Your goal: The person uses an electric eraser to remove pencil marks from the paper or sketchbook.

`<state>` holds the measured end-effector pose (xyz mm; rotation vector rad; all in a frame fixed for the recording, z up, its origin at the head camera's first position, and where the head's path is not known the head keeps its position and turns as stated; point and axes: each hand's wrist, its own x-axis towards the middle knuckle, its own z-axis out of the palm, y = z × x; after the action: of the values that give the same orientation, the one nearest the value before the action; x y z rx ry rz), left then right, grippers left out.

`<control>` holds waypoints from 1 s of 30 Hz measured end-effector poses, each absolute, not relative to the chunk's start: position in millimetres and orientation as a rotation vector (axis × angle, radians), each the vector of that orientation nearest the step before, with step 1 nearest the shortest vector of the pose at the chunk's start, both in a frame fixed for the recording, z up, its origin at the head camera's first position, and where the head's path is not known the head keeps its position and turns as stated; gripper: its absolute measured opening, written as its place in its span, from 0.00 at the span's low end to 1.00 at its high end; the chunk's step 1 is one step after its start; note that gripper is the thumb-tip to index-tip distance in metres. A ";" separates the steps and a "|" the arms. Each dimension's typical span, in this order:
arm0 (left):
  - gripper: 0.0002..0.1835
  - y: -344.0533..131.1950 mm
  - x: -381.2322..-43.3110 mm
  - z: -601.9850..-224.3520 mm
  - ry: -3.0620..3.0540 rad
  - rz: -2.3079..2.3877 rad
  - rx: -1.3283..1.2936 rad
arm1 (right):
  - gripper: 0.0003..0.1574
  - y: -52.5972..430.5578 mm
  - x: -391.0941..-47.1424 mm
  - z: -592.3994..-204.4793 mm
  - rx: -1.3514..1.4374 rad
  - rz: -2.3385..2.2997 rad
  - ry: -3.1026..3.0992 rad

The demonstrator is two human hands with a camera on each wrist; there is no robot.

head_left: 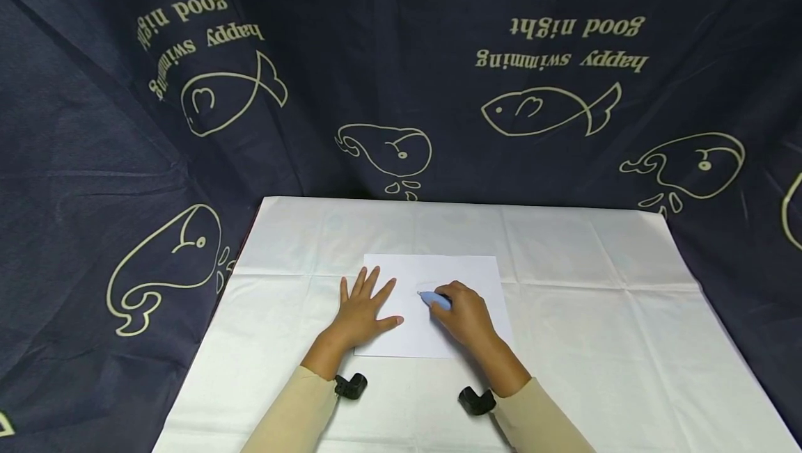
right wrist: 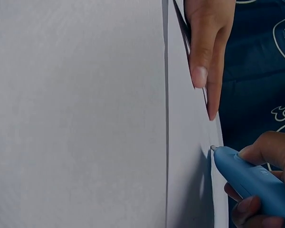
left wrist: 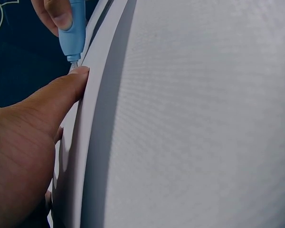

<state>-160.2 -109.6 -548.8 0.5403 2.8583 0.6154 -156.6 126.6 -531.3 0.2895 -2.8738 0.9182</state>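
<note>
A white sheet of paper [head_left: 438,342] lies on the cloth-covered table. My left hand [head_left: 360,317] rests on the paper's left side with its fingers spread. In my right hand [head_left: 468,314] is a thick light-blue electric eraser [head_left: 436,300], its narrow tip pointing left over the middle of the sheet. The right wrist view shows the eraser [right wrist: 249,178] from the side, with the thumb on its upper body and fingers curled below. Its pale tip is at the paper [right wrist: 187,137]; whether it touches, I cannot tell. Faint grey marks seem to lie near the tip.
A white cloth with fold creases covers the table [head_left: 576,342]. Behind and beside it hangs a dark blue curtain [head_left: 388,56] printed with fish, whales and lettering. Black wrist cameras [head_left: 351,386] sit at both beige sleeves [head_left: 294,411].
</note>
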 end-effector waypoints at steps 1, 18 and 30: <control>0.43 -109.7 -160.2 -548.5 2.858 0.613 0.541 | 0.14 125.9 -155.9 -531.1 0.295 0.924 -2.879; 0.43 -109.0 -160.5 -548.8 2.858 0.601 0.536 | 0.15 126.9 -152.7 -531.8 0.315 0.944 -2.871; 0.44 -113.0 -159.3 -548.5 2.842 0.665 0.512 | 0.19 142.2 -153.9 -534.1 0.202 1.139 -2.880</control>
<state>-159.3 -113.0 -548.5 0.5117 2.8420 0.6650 -153.9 142.2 -534.1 0.2021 -2.8805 1.1388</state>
